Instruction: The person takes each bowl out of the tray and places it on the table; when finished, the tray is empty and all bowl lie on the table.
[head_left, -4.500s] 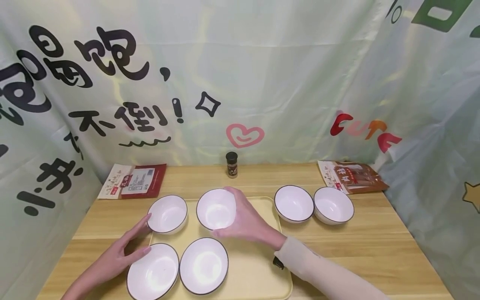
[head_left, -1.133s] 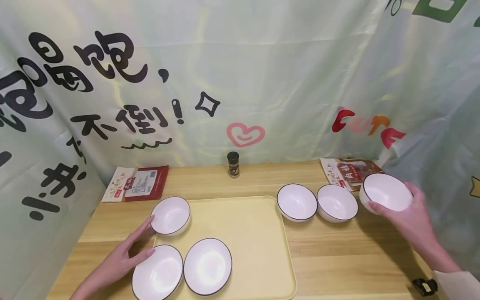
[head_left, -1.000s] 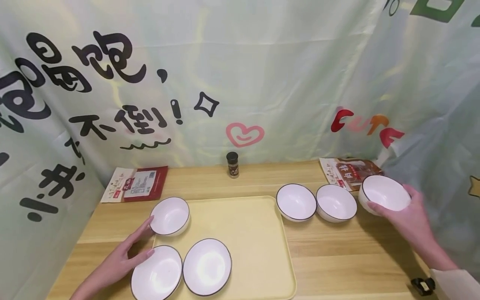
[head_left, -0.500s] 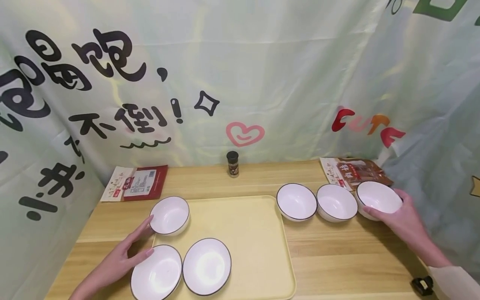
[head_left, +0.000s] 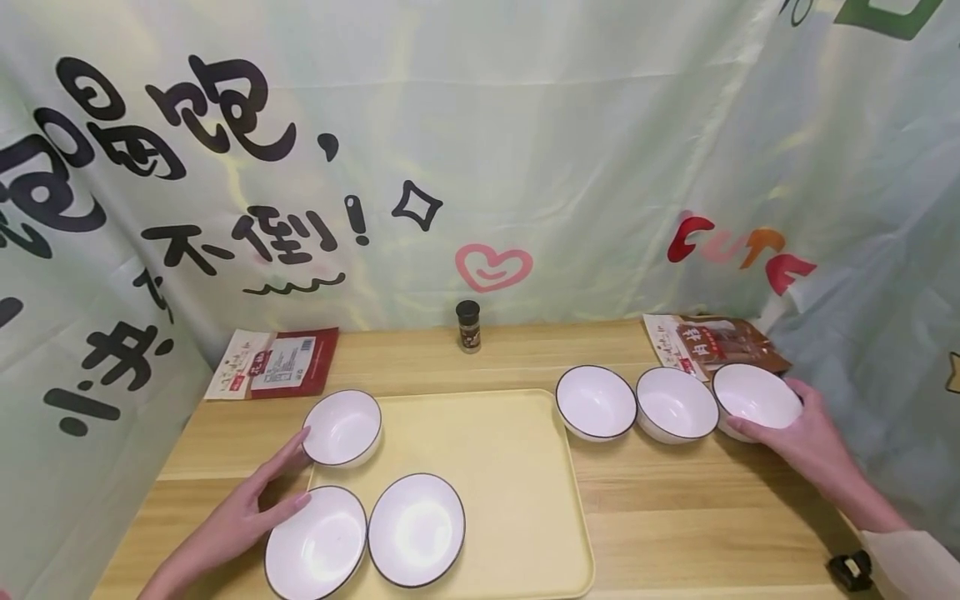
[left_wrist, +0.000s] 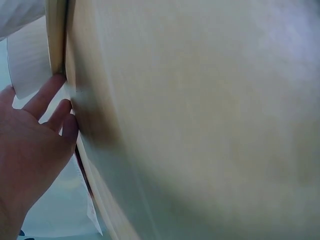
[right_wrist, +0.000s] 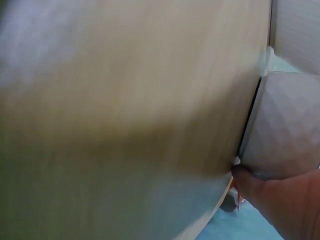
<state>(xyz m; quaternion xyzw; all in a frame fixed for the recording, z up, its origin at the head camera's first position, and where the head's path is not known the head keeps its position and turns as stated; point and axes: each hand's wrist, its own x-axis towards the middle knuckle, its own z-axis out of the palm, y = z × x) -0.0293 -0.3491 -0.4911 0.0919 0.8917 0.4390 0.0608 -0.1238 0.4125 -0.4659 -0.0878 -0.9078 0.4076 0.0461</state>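
At the far right of the table my right hand (head_left: 813, 442) grips a white bowl (head_left: 757, 396) with a dark rim, thumb on its near side. In the right wrist view the thumb lies against the bowl's ridged outer wall (right_wrist: 290, 120). My left hand (head_left: 232, 521) lies at the tray's left edge with fingers spread. Its fingertips meet the side of the back-left bowl (head_left: 342, 427), and its thumb lies over the rim of the front-left bowl (head_left: 317, 542). A third bowl (head_left: 417, 530) sits beside that one on the cream tray (head_left: 517, 500).
Two more white bowls, one at the tray's corner (head_left: 596, 403) and one beside it (head_left: 677, 405), stand left of the held bowl. Behind lie a brown packet (head_left: 723, 343), a red-and-white packet (head_left: 273, 363) and a small black-capped spice jar (head_left: 468, 327). Printed cloth (head_left: 585, 167) walls the table.
My right hand has carried the bowl from the tray's back to the far right, then lowered it beside the two bowls there. The left hand has kept its place.
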